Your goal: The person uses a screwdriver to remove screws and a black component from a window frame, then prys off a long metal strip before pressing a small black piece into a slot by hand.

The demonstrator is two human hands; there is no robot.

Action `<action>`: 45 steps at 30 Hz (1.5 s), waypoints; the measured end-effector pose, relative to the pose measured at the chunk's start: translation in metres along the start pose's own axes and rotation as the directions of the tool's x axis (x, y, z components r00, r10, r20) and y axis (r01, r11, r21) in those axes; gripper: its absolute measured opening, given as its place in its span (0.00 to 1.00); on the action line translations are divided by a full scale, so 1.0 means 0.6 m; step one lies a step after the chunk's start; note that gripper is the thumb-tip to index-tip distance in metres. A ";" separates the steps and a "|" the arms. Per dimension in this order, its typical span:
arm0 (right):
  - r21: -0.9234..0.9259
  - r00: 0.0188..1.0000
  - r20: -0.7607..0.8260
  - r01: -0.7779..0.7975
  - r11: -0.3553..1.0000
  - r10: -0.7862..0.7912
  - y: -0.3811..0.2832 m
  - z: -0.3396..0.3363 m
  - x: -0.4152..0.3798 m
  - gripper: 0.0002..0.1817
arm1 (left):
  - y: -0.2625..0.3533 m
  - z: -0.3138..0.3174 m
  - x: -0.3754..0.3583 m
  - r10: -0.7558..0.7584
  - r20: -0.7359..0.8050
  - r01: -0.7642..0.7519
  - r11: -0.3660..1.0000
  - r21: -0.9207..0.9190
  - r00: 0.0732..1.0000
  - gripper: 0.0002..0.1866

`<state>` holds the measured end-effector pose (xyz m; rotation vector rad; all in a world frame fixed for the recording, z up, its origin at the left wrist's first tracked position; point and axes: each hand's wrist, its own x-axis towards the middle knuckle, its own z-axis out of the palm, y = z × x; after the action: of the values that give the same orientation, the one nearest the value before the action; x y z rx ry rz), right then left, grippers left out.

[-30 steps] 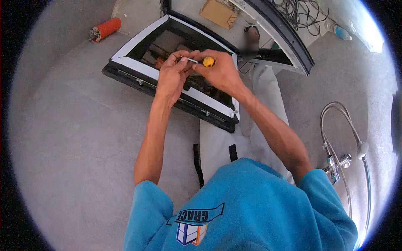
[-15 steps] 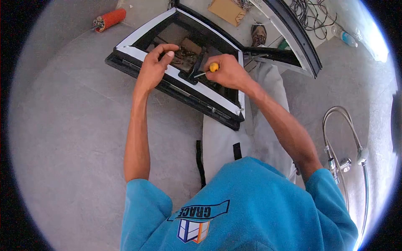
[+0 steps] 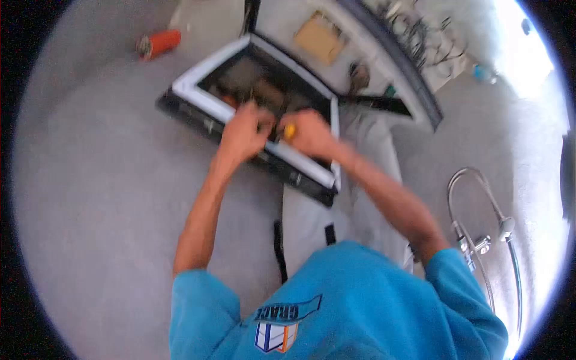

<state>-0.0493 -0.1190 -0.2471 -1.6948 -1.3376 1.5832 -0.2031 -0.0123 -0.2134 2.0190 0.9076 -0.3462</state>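
A window frame point(image 3: 201, 91) with a white inner border and black outer rim lies tilted in front of my legs, a dark pane in its middle. My right hand point(image 3: 313, 137) is closed around a screwdriver, its yellow handle end point(image 3: 290, 131) showing between the fingers, right over the near white border. Close beside it on the left, my left hand point(image 3: 245, 133) reaches over the same border, fingers bent and smeared by motion. The black fitting on that border is hidden behind the hands.
A second curved panel point(image 3: 414, 66) stands raised from the frame's far side. An orange-red roller-like cylinder point(image 3: 162, 44) lies at the upper left. Cardboard point(image 3: 318, 39), tangled black cables point(image 3: 414, 36) and a plastic bottle point(image 3: 483, 73) lie beyond. A shower hose point(image 3: 504, 225) hangs at right.
My left hand has moved right and nearer, from above the pane to beside my right hand. My right hand, still with the screwdriver, has shifted slightly toward me. The view has moved and blurred.
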 end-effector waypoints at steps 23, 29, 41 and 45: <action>0.507 0.944 0.211 -0.326 0.798 0.252 0.029 0.014 -0.027 0.15 | 0.028 0.019 -0.054 0.136 0.060 -0.148 0.934 0.324 0.989 0.10; 0.311 0.930 0.156 -0.365 0.878 0.332 0.037 0.015 -0.013 0.25 | 0.033 0.018 -0.052 0.172 0.022 -0.172 0.957 0.234 0.985 0.12; 0.847 0.908 -0.102 -0.136 0.515 0.407 0.018 -0.193 -0.016 0.25 | 0.026 -0.019 0.012 -0.102 0.142 0.133 0.964 -0.230 0.985 0.11; 0.877 0.895 -0.187 -0.032 0.479 0.404 0.034 -0.179 -0.003 0.24 | 0.048 -0.009 0.035 -0.043 0.220 0.067 0.992 -0.104 0.975 0.13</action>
<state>0.0578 -0.0997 -0.2387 -1.3818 -0.0014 1.5310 -0.1685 -0.0084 -0.2040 1.8164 0.8278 -0.5256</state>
